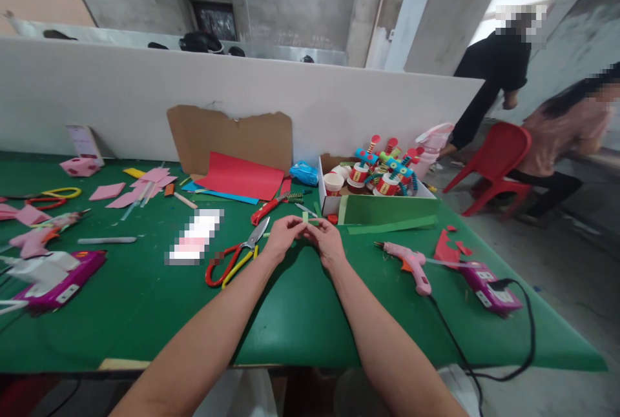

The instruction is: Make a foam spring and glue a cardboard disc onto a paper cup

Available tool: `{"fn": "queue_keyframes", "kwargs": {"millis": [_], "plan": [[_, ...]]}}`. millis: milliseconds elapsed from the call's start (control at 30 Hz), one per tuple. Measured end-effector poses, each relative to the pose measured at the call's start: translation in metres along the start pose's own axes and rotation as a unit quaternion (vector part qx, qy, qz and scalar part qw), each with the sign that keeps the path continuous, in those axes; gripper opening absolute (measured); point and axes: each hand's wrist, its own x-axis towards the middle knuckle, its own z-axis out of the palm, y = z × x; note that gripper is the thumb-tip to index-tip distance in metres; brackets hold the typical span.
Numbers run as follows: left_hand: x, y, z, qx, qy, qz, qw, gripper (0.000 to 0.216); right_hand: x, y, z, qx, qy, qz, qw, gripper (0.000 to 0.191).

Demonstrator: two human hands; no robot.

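Observation:
Fingertips of my left hand [285, 236] and my right hand [325, 239] meet over the middle of the green table. Both pinch a small light-green paper strip [305, 217], which stands up between them. Left of my left hand lie scissors [234, 255] with red and yellow handles, blades partly spread. Just beyond it are red-handled pliers [265, 210] and a dark coiled strip [294, 197]. A red bottle cap [332, 218] sits close past my right hand. To the right rests a pink glue gun [405, 263] with a glue stick in its back.
Behind, a box [387, 209] holds paper-cup figures [359, 175]. Red paper [242, 175] leans by a cardboard flap [232, 139]. Purple power strips [491, 288] lie at both sides, with a cord trailing off the right. A white partition [145, 94] backs the table. Two people are at right.

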Motion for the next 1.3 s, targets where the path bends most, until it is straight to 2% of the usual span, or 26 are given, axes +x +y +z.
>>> {"fn": "queue_keyframes", "kwargs": {"millis": [100,167,300,433,533,633,733,833,933,1167,1300], "plan": [[-0.001,0.000,0.001,0.006,-0.002,-0.009,1.000,0.034,-0.001,-0.004,-0.001,-0.046,-0.004,-0.017,0.999,0.029],[-0.002,0.001,0.001,0.019,-0.021,-0.011,1.000,0.032,-0.001,-0.006,-0.001,-0.097,0.008,-0.056,0.994,0.028],[-0.003,0.001,0.001,0.051,-0.055,0.001,0.997,0.029,-0.003,-0.008,-0.002,-0.210,0.030,-0.142,0.967,0.021],[-0.005,0.003,0.003,0.061,-0.077,0.007,0.995,0.027,-0.002,-0.011,-0.004,-0.253,0.050,-0.172,0.951,0.019],[-0.006,0.004,0.004,0.073,-0.091,0.010,0.993,0.026,0.002,-0.013,-0.008,-0.217,0.081,-0.172,0.957,0.021],[-0.006,0.004,0.003,0.084,-0.092,-0.001,0.992,0.026,0.008,-0.016,-0.012,-0.121,0.121,-0.135,0.976,0.027],[-0.004,0.003,0.002,0.069,-0.078,-0.017,0.994,0.027,0.009,-0.019,-0.013,-0.073,0.111,-0.089,0.987,0.034],[-0.003,0.002,0.001,0.057,-0.073,-0.018,0.996,0.028,0.004,-0.019,-0.008,-0.116,0.043,-0.078,0.989,0.037],[-0.004,0.002,0.002,0.054,-0.079,-0.010,0.995,0.028,-0.001,-0.016,-0.004,-0.200,-0.001,-0.117,0.973,0.036],[-0.007,0.003,0.005,0.073,-0.090,0.003,0.993,0.026,-0.002,-0.011,-0.003,-0.293,0.051,-0.173,0.939,0.038],[-0.007,0.005,0.006,0.069,-0.102,-0.001,0.992,0.029,-0.002,-0.010,-0.003,-0.292,0.057,-0.188,0.936,0.037]]}}
